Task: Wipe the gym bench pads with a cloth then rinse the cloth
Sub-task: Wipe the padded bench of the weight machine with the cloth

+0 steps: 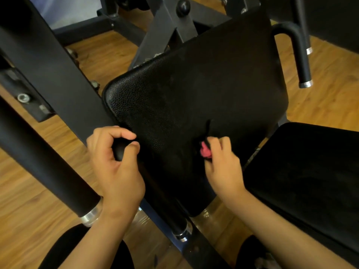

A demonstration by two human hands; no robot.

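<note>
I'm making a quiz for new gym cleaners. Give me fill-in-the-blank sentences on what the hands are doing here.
1. The right hand presses a ____ cloth on the larger pad.
2. The left hand grips a black handle at the pad's ____ edge.
3. The floor is made of ____.
Missing: pink; left; wood.

Right hand [221,164] presses pink cloth [205,150] on black pad [194,90].
</note>
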